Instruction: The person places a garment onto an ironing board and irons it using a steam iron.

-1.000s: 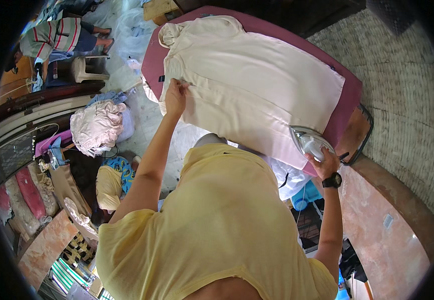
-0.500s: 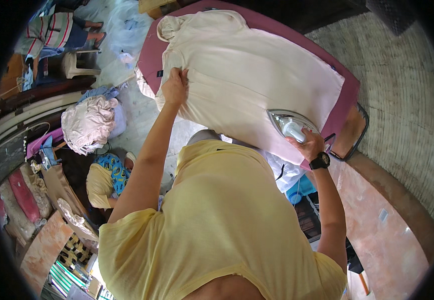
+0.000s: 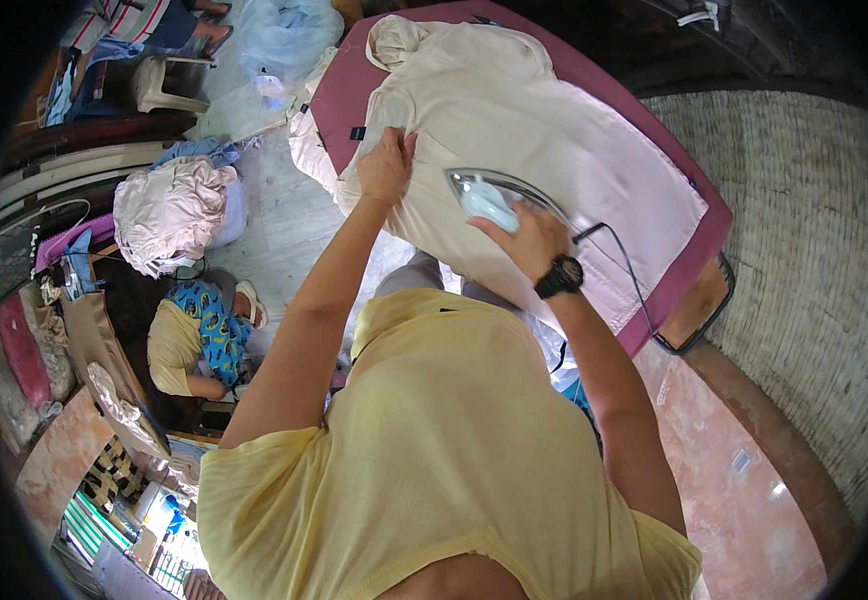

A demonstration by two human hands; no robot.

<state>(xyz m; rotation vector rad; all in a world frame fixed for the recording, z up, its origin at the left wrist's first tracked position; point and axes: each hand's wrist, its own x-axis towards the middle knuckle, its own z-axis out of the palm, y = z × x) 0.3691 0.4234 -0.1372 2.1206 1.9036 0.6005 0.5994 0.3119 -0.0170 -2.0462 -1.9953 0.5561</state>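
A cream shirt (image 3: 564,130) lies spread over a maroon padded ironing board (image 3: 706,240), its sleeve toward the far edge and a dark label near its left end. My left hand (image 3: 384,170) is closed on the shirt's cloth near that label. Fingers of my right hand (image 3: 536,242) wrap round the handle of a clothes iron (image 3: 489,203) with a pale blue-white body. The iron rests on the middle of the shirt, tip pointing left, and its soleplate's underside is hidden. From its heel a dark cord (image 3: 622,250) runs down over the board's near right edge.
Left of the board, a heap of crumpled pale cloth (image 3: 169,215) stands beside a seated person (image 3: 204,325). Farther back are a plastic stool (image 3: 169,85), a translucent bag (image 3: 289,40) and another person in striped clothing (image 3: 119,22). A metal frame (image 3: 724,305) juts from the board's right end.
My right hand has slid the iron left and away from me, from the shirt's right part to its middle. My left hand still grips the cloth. The whole view has shifted slightly.
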